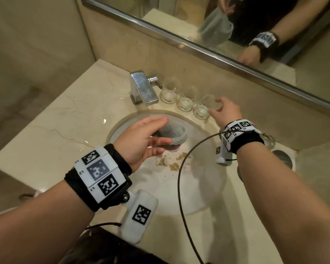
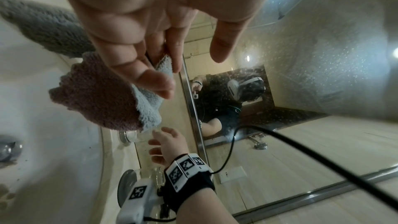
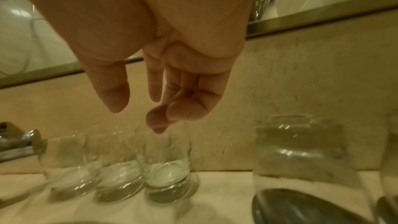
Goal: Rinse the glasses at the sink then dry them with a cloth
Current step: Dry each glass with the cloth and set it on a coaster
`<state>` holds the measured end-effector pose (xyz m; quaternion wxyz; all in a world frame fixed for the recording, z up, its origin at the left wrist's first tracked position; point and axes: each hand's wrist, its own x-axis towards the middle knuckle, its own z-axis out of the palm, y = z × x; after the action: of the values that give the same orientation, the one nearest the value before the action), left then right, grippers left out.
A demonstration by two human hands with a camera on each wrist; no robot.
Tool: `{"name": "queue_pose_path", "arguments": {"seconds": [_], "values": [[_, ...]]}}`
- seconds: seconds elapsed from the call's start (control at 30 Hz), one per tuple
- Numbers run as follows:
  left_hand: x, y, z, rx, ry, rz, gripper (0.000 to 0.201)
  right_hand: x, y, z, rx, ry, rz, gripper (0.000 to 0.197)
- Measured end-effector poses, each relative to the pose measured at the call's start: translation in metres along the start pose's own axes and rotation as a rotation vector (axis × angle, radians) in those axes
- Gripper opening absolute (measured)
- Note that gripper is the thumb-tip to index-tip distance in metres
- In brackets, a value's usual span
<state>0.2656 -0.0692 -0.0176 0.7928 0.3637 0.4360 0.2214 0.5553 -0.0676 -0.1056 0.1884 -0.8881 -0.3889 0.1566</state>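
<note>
Glasses (image 1: pixel 185 99) stand clear, upright; right hand (image 1: pixel 225 111) loose above, left hand (image 1: pixel 141 140) pinching cloth (image 1: pixel 173 133).

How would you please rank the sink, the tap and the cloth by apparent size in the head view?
1. sink
2. tap and cloth: look alike, and the left hand hides part of the cloth, so unranked.

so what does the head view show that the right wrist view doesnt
Only the head view shows the left hand holding the grey cloth over the sink basin, with brown crumbs in it. Only the right wrist view shows taller glasses standing to the right, apart from the row. Both show the right hand above the row of three short glasses and the faucet.
</note>
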Motion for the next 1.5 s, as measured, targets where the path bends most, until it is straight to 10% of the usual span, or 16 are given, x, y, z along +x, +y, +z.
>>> {"name": "queue_pose_path", "arguments": {"seconds": [0.23, 0.57, 0.9, 1.33, 1.5], "values": [[-0.005, 0.002, -0.035, -0.032, 0.071, 0.035, 0.033, 0.030, -0.005, 0.056, 0.017, -0.130, 0.047, 0.047], [-0.019, 0.010, -0.070, -0.058, 0.108, 0.074, 0.026, 0.000, 0.010, 0.065, 0.066, 0.075, 0.088, 0.017], [-0.029, 0.030, -0.049, -0.051, 0.032, 0.154, 0.025, -0.127, -0.038, 0.038, 1.014, 0.155, 0.124, 0.018], [-0.045, 0.056, -0.026, -0.054, 0.105, 0.334, 0.033, -0.202, -0.096, 0.001, 2.366, -0.199, 0.290, 0.020], [-0.050, 0.056, -0.024, -0.040, 0.072, 0.348, 0.034, -0.214, -0.103, -0.003, 2.632, -0.290, 0.089, 0.032]]}}
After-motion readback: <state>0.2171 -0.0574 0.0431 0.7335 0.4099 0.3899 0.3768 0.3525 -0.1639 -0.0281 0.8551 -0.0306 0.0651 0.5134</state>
